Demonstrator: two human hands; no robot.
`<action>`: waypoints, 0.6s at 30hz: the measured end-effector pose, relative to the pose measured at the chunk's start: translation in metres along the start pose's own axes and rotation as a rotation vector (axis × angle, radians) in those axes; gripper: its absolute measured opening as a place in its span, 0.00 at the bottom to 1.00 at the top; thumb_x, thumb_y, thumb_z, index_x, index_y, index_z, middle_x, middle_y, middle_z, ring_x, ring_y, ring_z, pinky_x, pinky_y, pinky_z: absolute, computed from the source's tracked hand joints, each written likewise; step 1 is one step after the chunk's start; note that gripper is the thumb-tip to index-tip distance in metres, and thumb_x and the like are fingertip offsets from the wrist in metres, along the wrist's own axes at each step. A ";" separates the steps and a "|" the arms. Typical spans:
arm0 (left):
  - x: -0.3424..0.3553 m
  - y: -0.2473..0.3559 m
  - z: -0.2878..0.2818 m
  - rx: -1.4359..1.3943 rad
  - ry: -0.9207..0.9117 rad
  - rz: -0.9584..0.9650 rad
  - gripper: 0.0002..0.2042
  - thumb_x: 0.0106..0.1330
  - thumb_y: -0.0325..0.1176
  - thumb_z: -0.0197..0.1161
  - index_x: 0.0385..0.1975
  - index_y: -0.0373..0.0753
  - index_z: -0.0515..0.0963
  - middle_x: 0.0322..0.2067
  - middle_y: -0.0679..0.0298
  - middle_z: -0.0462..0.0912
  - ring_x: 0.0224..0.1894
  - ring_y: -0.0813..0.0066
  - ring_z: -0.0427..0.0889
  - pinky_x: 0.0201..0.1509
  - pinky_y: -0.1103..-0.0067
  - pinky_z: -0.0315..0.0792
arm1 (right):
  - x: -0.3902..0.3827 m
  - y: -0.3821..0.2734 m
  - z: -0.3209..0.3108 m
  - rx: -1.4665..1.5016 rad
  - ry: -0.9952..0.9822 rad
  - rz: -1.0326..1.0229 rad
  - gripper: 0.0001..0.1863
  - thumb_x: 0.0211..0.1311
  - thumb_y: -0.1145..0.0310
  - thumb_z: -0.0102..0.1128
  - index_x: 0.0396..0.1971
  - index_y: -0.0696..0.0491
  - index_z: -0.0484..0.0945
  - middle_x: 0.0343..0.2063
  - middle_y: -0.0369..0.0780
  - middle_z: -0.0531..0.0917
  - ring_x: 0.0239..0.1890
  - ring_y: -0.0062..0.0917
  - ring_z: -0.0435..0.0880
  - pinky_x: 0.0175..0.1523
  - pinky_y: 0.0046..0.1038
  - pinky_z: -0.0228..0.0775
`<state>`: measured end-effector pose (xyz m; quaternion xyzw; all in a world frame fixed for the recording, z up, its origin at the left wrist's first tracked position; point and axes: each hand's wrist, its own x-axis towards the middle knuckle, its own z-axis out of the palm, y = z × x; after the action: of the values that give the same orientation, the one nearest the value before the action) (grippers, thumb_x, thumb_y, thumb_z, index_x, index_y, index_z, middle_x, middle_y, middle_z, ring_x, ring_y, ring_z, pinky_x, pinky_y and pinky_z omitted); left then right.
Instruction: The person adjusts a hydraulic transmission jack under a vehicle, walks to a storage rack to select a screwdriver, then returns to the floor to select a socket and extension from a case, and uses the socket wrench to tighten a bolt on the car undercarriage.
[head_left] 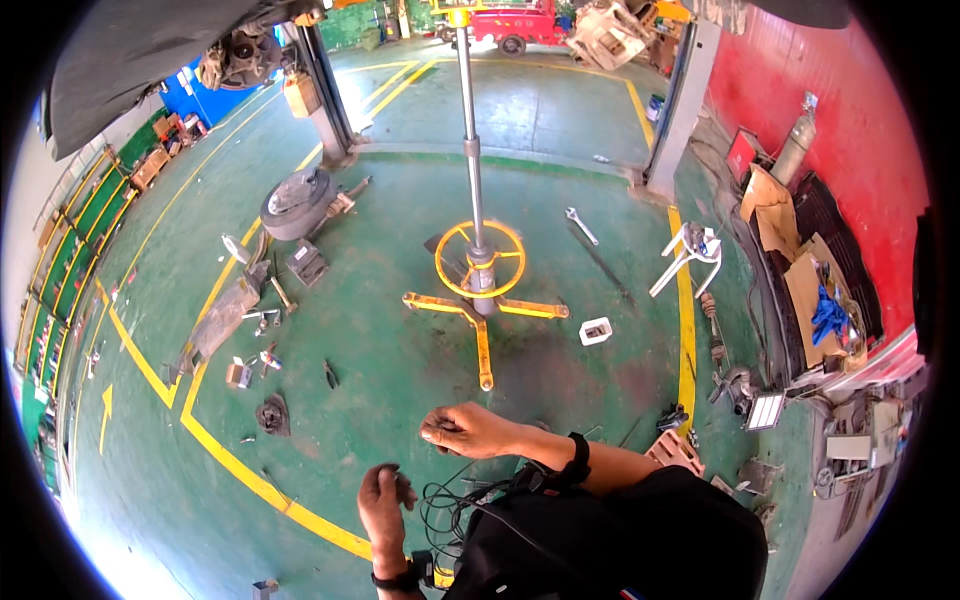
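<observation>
Low in the head view, my left hand (383, 505) is raised with its fingers loosely curled and apart, and nothing shows in it. My right hand (468, 430) is ahead and to the right of it, fingers closed together. Whatever it may hold is hidden. Both hands are dark with grime and wear black wrist straps. Black cables (447, 505) loop beside my left hand, in front of my dark clothing. Beyond my hands stands a tall jack stand (482, 275) with a yellow ring wheel (437, 262) and yellow legs (485, 360).
Pliers (331, 374), a hammer (283, 294), a wheel (298, 205) and a white container (595, 331) sit on the green floor. A wrench (581, 226) lies beyond, near a white stool (690, 258). Lift posts (672, 120) rise at the back; a vehicle's underside (150, 60) hangs overhead.
</observation>
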<state>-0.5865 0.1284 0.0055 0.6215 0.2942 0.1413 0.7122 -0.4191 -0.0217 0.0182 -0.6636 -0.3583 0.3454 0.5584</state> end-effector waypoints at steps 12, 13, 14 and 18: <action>0.054 0.015 0.140 0.393 -0.129 0.247 0.09 0.61 0.27 0.60 0.39 0.34 0.78 0.26 0.59 0.81 0.28 0.80 0.78 0.34 0.80 0.73 | -0.010 0.037 -0.080 0.670 -0.086 0.341 0.18 0.69 0.57 0.48 0.45 0.58 0.72 0.26 0.34 0.76 0.26 0.17 0.75 0.31 0.21 0.67; 0.058 0.013 0.146 0.405 -0.101 0.268 0.09 0.61 0.27 0.60 0.39 0.33 0.78 0.27 0.58 0.82 0.29 0.78 0.78 0.34 0.80 0.73 | -0.007 0.041 -0.087 0.710 -0.091 0.361 0.18 0.69 0.58 0.48 0.45 0.58 0.72 0.26 0.34 0.76 0.26 0.17 0.75 0.31 0.20 0.67; 0.061 0.011 0.153 0.418 -0.072 0.288 0.09 0.61 0.27 0.60 0.39 0.33 0.78 0.28 0.57 0.82 0.29 0.76 0.79 0.35 0.79 0.73 | -0.003 0.045 -0.094 0.733 -0.110 0.372 0.17 0.68 0.59 0.50 0.45 0.58 0.72 0.27 0.34 0.75 0.26 0.17 0.74 0.31 0.20 0.66; 0.081 0.021 0.174 0.421 -0.011 0.358 0.09 0.62 0.28 0.59 0.39 0.35 0.79 0.33 0.54 0.82 0.34 0.63 0.82 0.39 0.75 0.74 | 0.019 0.057 -0.122 0.802 -0.236 0.373 0.16 0.65 0.62 0.55 0.45 0.57 0.72 0.28 0.33 0.75 0.28 0.16 0.73 0.33 0.19 0.65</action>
<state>-0.4158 0.0381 0.0153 0.7988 0.1988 0.1970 0.5326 -0.2999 -0.0724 -0.0226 -0.4043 -0.1322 0.6247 0.6548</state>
